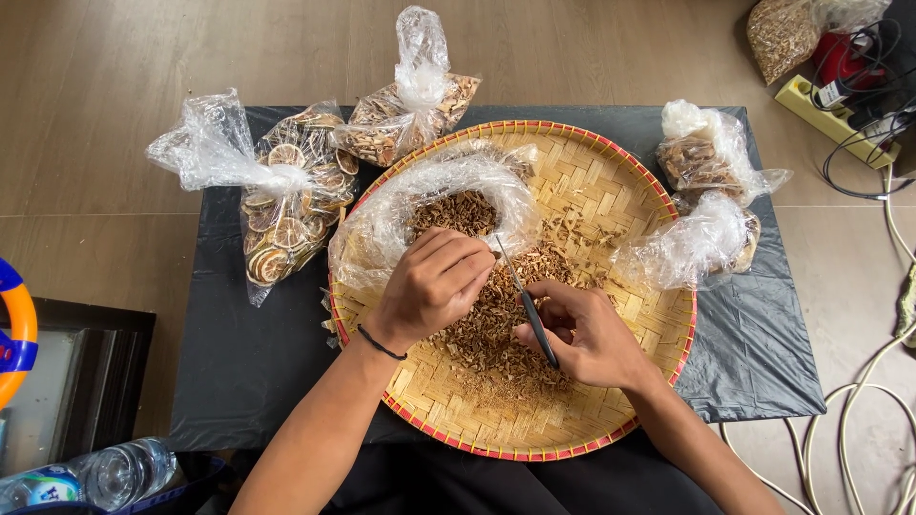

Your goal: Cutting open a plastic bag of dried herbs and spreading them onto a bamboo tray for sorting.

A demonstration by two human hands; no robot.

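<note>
Head view | right hand [584, 334] grasps scissors [527, 307] | left hand [434, 283] clenched over dried bits [482, 334] | woven tray [611, 195]

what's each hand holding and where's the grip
The right hand holds scissors by the handles, blades pointing up. The left hand pinches something small at the blade tips, too hidden to identify, over the tray.

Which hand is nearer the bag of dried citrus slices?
Left. The left hand is over the woven tray, just right of the bag of dried citrus slices. The right hand, holding scissors, sits farther right across the tray.
</note>
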